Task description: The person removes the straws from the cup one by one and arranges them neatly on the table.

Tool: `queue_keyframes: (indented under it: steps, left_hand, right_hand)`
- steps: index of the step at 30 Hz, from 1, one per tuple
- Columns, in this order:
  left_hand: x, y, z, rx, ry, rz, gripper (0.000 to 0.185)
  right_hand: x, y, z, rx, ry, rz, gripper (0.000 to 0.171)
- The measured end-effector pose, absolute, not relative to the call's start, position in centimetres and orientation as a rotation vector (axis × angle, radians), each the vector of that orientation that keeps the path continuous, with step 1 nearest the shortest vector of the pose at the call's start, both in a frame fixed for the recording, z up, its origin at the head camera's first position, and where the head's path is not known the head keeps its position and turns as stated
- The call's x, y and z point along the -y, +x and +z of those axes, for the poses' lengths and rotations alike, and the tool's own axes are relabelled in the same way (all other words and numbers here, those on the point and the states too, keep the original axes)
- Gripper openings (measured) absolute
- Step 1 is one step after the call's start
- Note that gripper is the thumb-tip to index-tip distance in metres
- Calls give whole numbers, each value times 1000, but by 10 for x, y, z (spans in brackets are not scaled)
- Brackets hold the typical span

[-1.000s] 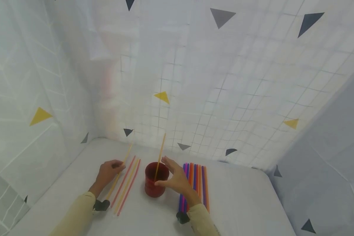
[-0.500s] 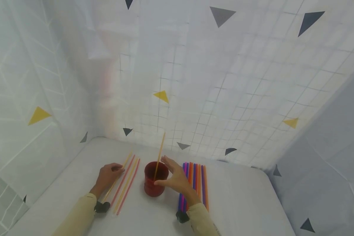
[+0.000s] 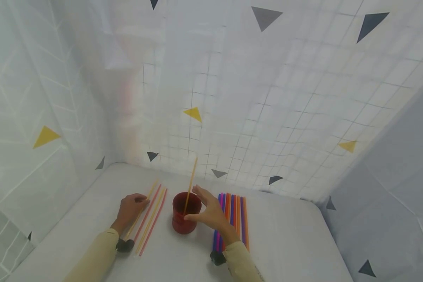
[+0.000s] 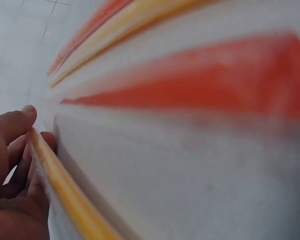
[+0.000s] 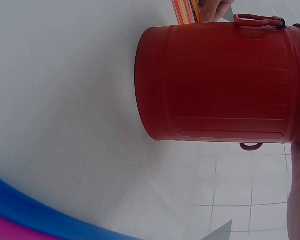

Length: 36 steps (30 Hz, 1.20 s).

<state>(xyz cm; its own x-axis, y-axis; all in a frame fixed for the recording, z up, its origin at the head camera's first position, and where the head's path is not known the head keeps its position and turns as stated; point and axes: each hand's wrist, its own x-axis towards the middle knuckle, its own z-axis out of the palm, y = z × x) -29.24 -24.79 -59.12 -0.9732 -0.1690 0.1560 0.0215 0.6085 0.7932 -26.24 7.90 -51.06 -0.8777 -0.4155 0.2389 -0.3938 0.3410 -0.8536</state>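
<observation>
My left hand point(image 3: 129, 209) pinches a thin yellow straw point(image 4: 65, 175) between thumb and fingers, as the left wrist view shows up close. That straw slants along the left side of a small row of straws on the table. My right hand point(image 3: 211, 211) holds the rim of a red cup point(image 3: 184, 227), thumb at the near side and fingers at the far side. The cup stands upright, shaped like a small ribbed bin with little side handles in the right wrist view. One yellow straw point(image 3: 192, 178) leans inside it and sticks up well above the rim.
Between left hand and cup lie two red straws and a yellow straw point(image 3: 149, 223), side by side. Right of the cup, partly under the right forearm, is a row of several thicker blue, pink, orange and purple sticks point(image 3: 237, 219). White sheeting point(image 3: 303, 117) encloses the table.
The left hand and its pinched straw have shifted slightly, with the straw's far end drawn a little nearer. The right hand and cup stay in place.
</observation>
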Motion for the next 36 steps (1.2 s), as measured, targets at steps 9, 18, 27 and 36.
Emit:
queue_keyframes:
  steps: [9,18,27,36]
  left_hand:
    - [244,-293,-580,2638,192,-1320,31]
    - [246,-295,-572,2631,164,-1294,30]
    - [226,-301,-543,2441,32,-1426,24]
    - [186,-306,-499,2414,-129,-1496,26]
  right_hand:
    - [-79,-265,-504,-2557,-769,-1613,99]
    - [-79,-266,-499,-2562,-788,-1618,100]
    - [-81,-261,-502,-2552,-760,-1626,100]
    - [-80,-258,-510,-2542,-811,-1655,98]
